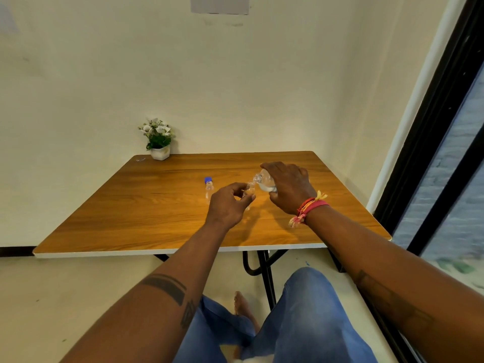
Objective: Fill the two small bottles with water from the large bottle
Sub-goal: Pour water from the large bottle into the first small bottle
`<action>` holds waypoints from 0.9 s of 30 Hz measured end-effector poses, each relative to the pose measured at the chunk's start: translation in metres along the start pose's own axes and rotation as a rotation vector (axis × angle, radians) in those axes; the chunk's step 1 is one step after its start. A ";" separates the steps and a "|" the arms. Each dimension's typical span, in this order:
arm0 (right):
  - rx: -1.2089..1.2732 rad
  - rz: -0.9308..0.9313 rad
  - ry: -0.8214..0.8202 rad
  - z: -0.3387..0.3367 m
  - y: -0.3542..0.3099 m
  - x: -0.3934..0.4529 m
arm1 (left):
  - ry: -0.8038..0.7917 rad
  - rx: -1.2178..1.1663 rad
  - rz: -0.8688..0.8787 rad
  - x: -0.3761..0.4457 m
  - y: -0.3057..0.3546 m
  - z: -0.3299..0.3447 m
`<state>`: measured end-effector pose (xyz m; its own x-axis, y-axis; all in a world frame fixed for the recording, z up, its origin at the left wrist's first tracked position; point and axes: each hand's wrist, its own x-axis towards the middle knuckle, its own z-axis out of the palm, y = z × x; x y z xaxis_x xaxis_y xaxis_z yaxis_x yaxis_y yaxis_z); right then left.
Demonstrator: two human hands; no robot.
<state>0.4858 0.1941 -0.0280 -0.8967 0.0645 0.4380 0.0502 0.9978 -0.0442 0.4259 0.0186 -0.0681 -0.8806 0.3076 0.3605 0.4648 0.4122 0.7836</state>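
Now my right grip [288, 188] is wrapped around the large bottle [265, 183], tilted with its mouth just above the small bottle [250, 191] pinched in my left grip [229, 205]. Left of that small bottle, the second one [209, 189] stands on the tabletop [131, 205], a blue cap [208, 180] just behind it.

My left hand [227, 205] curled, thumb and fingers pinched in grip; my right hand [289, 188] palm-down, clasped, wrist tilted inward.

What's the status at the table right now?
Right hand tilting large bottle. Left hand steadying small bottle. Second small bottle waiting. Nothing blocking.

Table [131, 205] w/ bottle [209, 189], cap [208, 180], plant [158, 140].
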 end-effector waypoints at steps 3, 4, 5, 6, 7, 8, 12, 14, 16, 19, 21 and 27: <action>-0.002 -0.003 -0.003 0.001 -0.001 0.000 | -0.002 0.004 0.000 0.000 -0.001 -0.001; -0.002 -0.004 -0.002 0.001 -0.001 0.000 | -0.003 0.004 -0.002 0.000 -0.002 -0.001; -0.002 -0.006 0.000 0.001 -0.001 0.000 | -0.003 0.005 -0.005 0.000 -0.002 -0.001; -0.002 -0.007 0.004 0.001 -0.001 -0.001 | -0.004 0.005 -0.007 0.000 -0.002 -0.001; -0.002 -0.009 0.005 0.002 -0.001 -0.001 | -0.004 0.004 -0.008 -0.001 -0.003 -0.001; -0.004 -0.012 0.004 0.002 -0.001 -0.001 | -0.005 0.003 -0.008 -0.001 -0.003 -0.001; -0.014 -0.021 0.005 0.002 -0.001 -0.002 | -0.006 0.004 -0.005 0.000 -0.004 0.000; -0.018 -0.026 0.006 0.002 -0.001 -0.002 | -0.007 0.007 -0.004 0.000 -0.004 0.000; -0.023 -0.030 0.006 0.002 -0.001 -0.002 | -0.010 0.012 -0.005 0.000 -0.004 0.000; -0.041 -0.036 0.009 0.001 0.000 -0.002 | -0.009 0.010 -0.002 0.000 -0.004 -0.001; -0.047 -0.038 0.014 0.001 0.000 -0.002 | -0.010 0.010 -0.004 -0.001 -0.004 -0.001; -0.055 -0.040 0.015 0.001 -0.001 -0.002 | -0.015 0.005 -0.001 -0.002 -0.006 0.002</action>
<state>0.4866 0.1934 -0.0300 -0.8919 0.0248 0.4516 0.0392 0.9990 0.0225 0.4249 0.0169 -0.0742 -0.8794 0.3201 0.3523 0.4647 0.4169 0.7812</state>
